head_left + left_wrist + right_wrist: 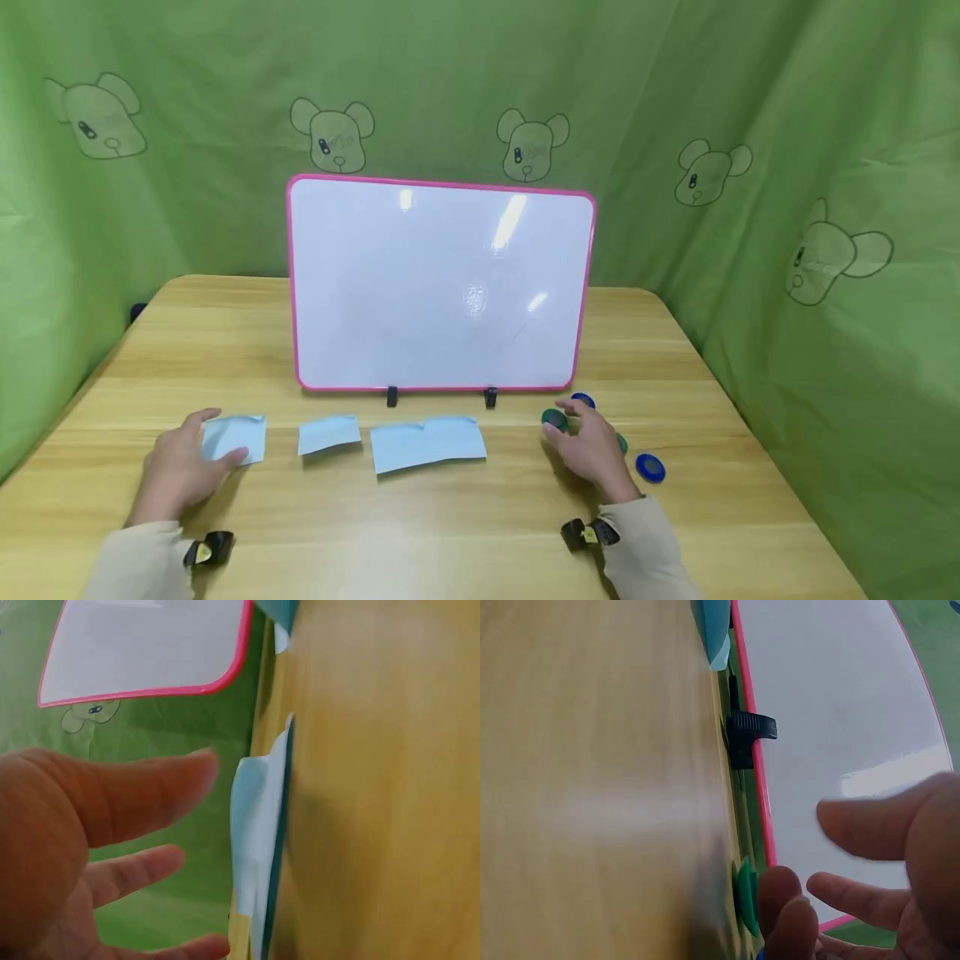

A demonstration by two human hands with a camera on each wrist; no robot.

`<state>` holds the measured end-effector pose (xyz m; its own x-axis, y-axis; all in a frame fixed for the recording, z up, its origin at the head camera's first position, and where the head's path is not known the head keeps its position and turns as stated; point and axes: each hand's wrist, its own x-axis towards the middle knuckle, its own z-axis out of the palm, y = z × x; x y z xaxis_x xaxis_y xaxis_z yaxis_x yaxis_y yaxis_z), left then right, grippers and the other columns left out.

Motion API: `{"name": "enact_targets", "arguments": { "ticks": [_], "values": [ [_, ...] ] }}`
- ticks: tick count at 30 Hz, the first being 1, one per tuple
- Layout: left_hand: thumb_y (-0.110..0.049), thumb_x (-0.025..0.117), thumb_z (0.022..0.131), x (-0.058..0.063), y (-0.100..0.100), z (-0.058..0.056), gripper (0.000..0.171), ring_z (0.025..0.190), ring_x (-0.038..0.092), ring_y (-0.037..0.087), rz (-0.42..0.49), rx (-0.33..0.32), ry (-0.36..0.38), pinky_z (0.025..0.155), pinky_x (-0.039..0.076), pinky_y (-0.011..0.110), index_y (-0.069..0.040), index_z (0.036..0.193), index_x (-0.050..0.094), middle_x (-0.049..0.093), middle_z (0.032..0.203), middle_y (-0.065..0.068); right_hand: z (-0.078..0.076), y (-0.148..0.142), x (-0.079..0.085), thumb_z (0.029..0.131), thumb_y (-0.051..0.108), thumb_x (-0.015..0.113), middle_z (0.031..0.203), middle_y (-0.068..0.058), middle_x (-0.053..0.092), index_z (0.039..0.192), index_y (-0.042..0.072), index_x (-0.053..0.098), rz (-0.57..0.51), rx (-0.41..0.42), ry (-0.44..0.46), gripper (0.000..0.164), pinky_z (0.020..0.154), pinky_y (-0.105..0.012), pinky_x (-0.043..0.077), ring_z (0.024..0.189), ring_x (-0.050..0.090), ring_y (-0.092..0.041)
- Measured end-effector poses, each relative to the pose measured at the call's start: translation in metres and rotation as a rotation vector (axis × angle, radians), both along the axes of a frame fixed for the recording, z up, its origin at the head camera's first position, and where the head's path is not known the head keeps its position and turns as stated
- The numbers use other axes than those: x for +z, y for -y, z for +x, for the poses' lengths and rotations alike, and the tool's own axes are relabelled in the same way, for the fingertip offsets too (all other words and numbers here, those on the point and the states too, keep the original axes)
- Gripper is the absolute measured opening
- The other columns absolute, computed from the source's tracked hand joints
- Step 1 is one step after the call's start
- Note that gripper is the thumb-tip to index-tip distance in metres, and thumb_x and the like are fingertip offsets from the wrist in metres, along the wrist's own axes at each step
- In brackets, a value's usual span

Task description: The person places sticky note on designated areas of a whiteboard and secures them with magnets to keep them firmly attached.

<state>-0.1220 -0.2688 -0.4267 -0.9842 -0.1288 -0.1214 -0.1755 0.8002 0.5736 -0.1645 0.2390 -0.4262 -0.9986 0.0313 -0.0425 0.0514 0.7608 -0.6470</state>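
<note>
A light blue sticky note (238, 435) lies at the left, its top edge curling up. My left hand (183, 462) spreads thumb and fingers around it; in the left wrist view the thumb (150, 791) is held clear of the paper (259, 832). My right hand (588, 446) hovers among round magnets, with thumb and fingers apart near a green magnet (553, 417). In the right wrist view that green magnet (745, 896) stands on the table just beyond the fingertips (776, 889). Another green magnet (622, 444) and a blue one (583, 401) are partly hidden by the right hand.
A pink-framed whiteboard (442, 283) stands upright on black feet (491, 397). More blue notes lie in front of it, one small (329, 434) and a wider pair (428, 446). A blue magnet (650, 468) lies right of the right hand. Green curtains (442, 83) surround the wooden table (360, 533).
</note>
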Motion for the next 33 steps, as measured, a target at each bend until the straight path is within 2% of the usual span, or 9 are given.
{"name": "enact_targets", "arguments": {
  "ticks": [4, 7, 11, 14, 18, 22, 27, 29, 33],
  "values": [
    [-0.027, 0.076, 0.081, -0.0043, -0.0012, -0.0014, 0.080, 0.110, 0.038, 0.062, -0.023, -0.039, -0.008, 0.086, 0.037, 0.069, 0.005, 0.141, 0.034, 0.032, 0.129, 0.048, -0.0012, -0.0017, -0.0041, 0.092, 0.022, 0.065, 0.134, -0.023, 0.053, 0.133, 0.006, 0.057, 0.033, 0.020, -0.013, 0.045, 0.099, -0.065, 0.038, 0.125, 0.043, -0.047],
    [-0.020, 0.077, 0.079, -0.0059, -0.0017, -0.0007, 0.075, 0.112, 0.037, 0.059, -0.045, -0.051, -0.036, 0.088, 0.033, 0.066, 0.006, 0.137, 0.039, 0.033, 0.129, 0.047, -0.0009, -0.0025, -0.0025, 0.093, 0.021, 0.064, 0.137, -0.023, 0.051, 0.133, 0.006, 0.057, 0.044, 0.053, -0.003, 0.044, 0.101, -0.065, 0.034, 0.129, 0.039, -0.048],
    [-0.023, 0.075, 0.081, -0.0054, 0.0004, -0.0017, 0.070, 0.114, 0.032, 0.059, -0.070, -0.060, 0.006, 0.087, 0.028, 0.061, 0.007, 0.136, 0.042, 0.028, 0.130, 0.048, 0.0013, -0.0031, -0.0018, 0.093, 0.022, 0.064, 0.141, -0.023, 0.047, 0.133, 0.006, 0.057, 0.060, 0.079, 0.024, 0.045, 0.104, -0.065, 0.030, 0.132, 0.035, -0.048],
    [-0.028, 0.075, 0.082, -0.0048, 0.0024, -0.0034, 0.070, 0.111, 0.035, 0.059, -0.096, -0.064, 0.046, 0.082, 0.029, 0.055, 0.007, 0.135, 0.045, 0.029, 0.129, 0.048, 0.0026, -0.0034, -0.0036, 0.092, 0.022, 0.066, 0.139, -0.024, 0.048, 0.131, 0.005, 0.059, 0.059, 0.077, 0.021, 0.043, 0.104, -0.064, 0.031, 0.131, 0.037, -0.047],
    [-0.028, 0.075, 0.082, -0.0069, 0.0043, -0.0033, 0.067, 0.112, 0.039, 0.059, -0.127, -0.088, 0.039, 0.081, 0.029, 0.054, 0.006, 0.132, 0.049, 0.034, 0.129, 0.047, 0.0027, -0.0030, -0.0073, 0.090, 0.018, 0.068, 0.128, -0.020, 0.057, 0.123, 0.005, 0.064, 0.063, 0.075, -0.002, 0.035, 0.100, -0.061, 0.038, 0.124, 0.046, -0.044],
    [-0.030, 0.073, 0.084, -0.0094, 0.0052, -0.0021, 0.064, 0.115, 0.036, 0.059, -0.128, -0.099, 0.018, 0.082, 0.029, 0.056, 0.007, 0.131, 0.050, 0.034, 0.130, 0.046, 0.0022, -0.0026, -0.0106, 0.089, 0.013, 0.069, 0.115, -0.015, 0.063, 0.114, 0.006, 0.067, 0.069, 0.061, -0.014, 0.026, 0.094, -0.057, 0.044, 0.112, 0.055, -0.038],
    [-0.040, 0.065, 0.089, -0.0097, 0.0053, -0.0017, 0.066, 0.115, 0.034, 0.057, -0.150, -0.078, -0.005, 0.079, 0.029, 0.055, 0.007, 0.132, 0.047, 0.040, 0.126, 0.046, 0.0015, -0.0026, -0.0115, 0.089, 0.012, 0.069, 0.108, -0.013, 0.063, 0.119, 0.007, 0.065, 0.078, 0.055, -0.021, 0.031, 0.084, -0.050, 0.050, 0.097, 0.059, -0.030],
    [-0.041, 0.065, 0.089, -0.0093, 0.0054, -0.0017, 0.066, 0.114, 0.033, 0.058, -0.155, -0.072, 0.016, 0.078, 0.030, 0.055, 0.006, 0.133, 0.048, 0.037, 0.128, 0.046, 0.0017, -0.0029, -0.0112, 0.089, 0.014, 0.069, 0.107, -0.013, 0.064, 0.121, 0.007, 0.064, 0.082, 0.060, -0.019, 0.033, 0.082, -0.050, 0.051, 0.095, 0.059, -0.029],
    [-0.032, 0.069, 0.087, -0.0082, 0.0052, -0.0011, 0.059, 0.112, 0.032, 0.062, -0.135, -0.062, 0.052, 0.080, 0.031, 0.057, 0.004, 0.130, 0.052, 0.028, 0.133, 0.046, 0.0025, -0.0036, -0.0113, 0.088, 0.016, 0.070, 0.107, -0.012, 0.063, 0.118, 0.009, 0.066, 0.085, 0.066, -0.007, 0.031, 0.082, -0.050, 0.050, 0.096, 0.059, -0.029]
  ]
}}
